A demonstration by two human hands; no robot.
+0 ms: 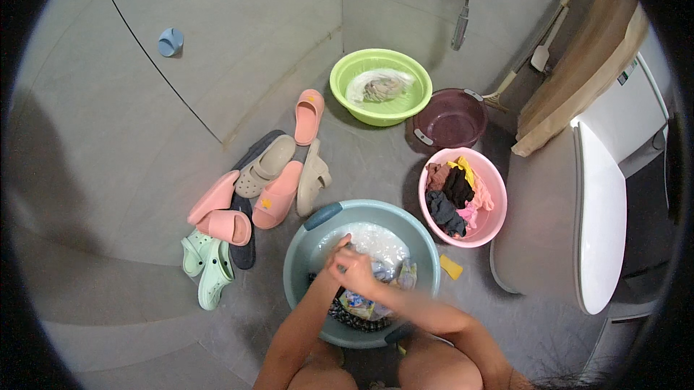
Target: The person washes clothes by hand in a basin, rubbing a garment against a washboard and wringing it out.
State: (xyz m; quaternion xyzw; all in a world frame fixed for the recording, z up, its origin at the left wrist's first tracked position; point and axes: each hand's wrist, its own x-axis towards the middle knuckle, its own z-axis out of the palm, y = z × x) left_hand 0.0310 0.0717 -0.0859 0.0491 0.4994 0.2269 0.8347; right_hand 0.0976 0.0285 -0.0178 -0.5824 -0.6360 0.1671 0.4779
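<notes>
Both hands meet over a blue-grey plastic basin (293,268) on the floor before me. My left hand (337,254) points away from me, with its fingers partly hidden. Curled and slightly blurred, my right hand (355,272) presses against it. Whether a small piece of cloth is pinched between them, I cannot tell. White suds (382,241) float on the water in the far half of the basin. Under my wrists lie wet clothes: a colourful printed cloth (357,303) and a black-and-white patterned garment (360,322).
To the right are a pink basin (500,222) of clothes, a yellow sponge-like piece (451,267) and a white toilet (602,227). A green basin (339,83) with soaking cloth and a dark maroon basin (452,119) stand farther off. Several slippers and clogs (276,195) lie left.
</notes>
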